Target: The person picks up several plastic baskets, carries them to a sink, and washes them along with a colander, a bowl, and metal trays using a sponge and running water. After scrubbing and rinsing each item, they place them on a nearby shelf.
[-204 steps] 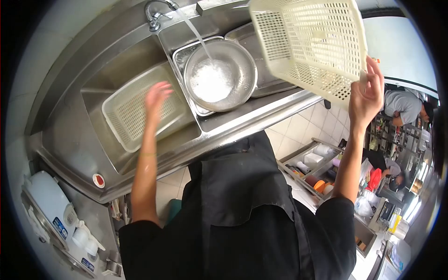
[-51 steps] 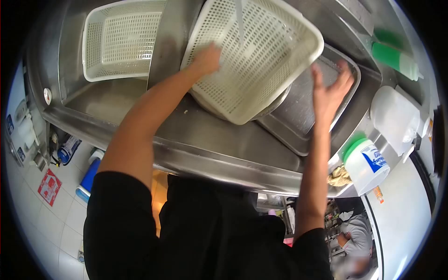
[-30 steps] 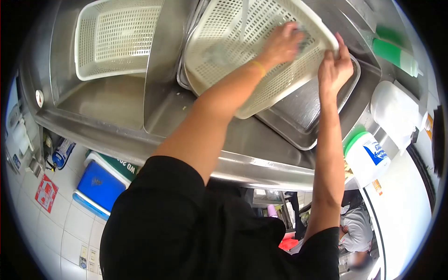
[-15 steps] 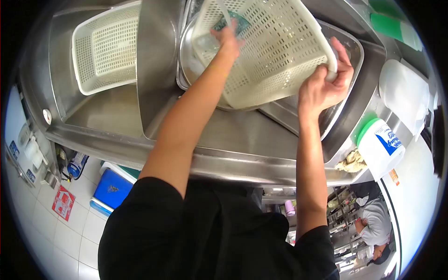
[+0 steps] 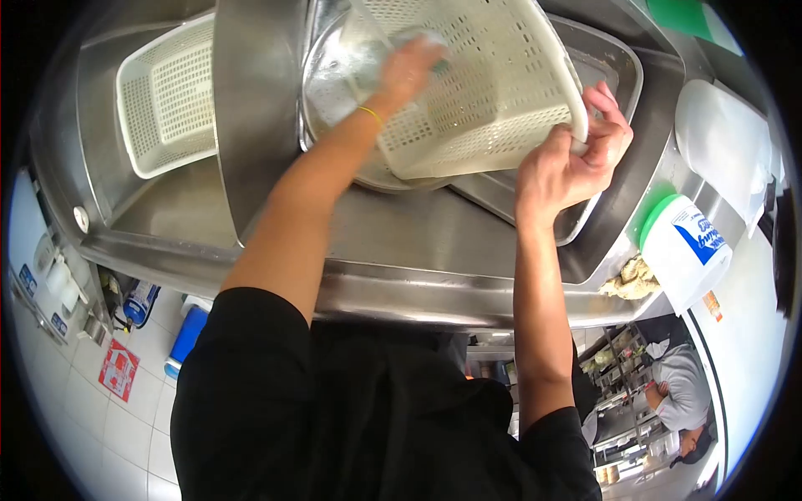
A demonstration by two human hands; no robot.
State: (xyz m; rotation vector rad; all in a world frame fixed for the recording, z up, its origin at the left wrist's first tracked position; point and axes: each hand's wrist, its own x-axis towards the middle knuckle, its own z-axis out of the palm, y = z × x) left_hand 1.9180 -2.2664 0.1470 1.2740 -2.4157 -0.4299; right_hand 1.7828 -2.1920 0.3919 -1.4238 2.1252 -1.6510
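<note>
A cream perforated plastic basket [image 5: 493, 92] is tilted in the sink over a round metal bowl [image 5: 330, 88]. My right hand [image 5: 576, 159] grips the basket's right rim, with the thumb on the near side and fingers around it. Inside the basket, my left hand [image 5: 409, 71] presses a green scouring pad [image 5: 440, 65] against the perforated wall. Motion blurs those fingers, and most of the pad is hidden beneath them. A yellow band circles my left wrist.
Left of the metal divider [image 5: 257, 108], a second cream basket [image 5: 171, 104] sits in another basin. A metal tray [image 5: 628, 75] lies behind the tilted basket. Along the right edge are a green-lidded white tub [image 5: 689, 246] and a crumpled cloth [image 5: 631, 280]. Another person [image 5: 681, 388] is at lower right.
My left hand has moved right and slightly down across the basket wall with the pad, uncovering more of the bowl. My right hand keeps its hold on the rim. The view has shifted slightly.
</note>
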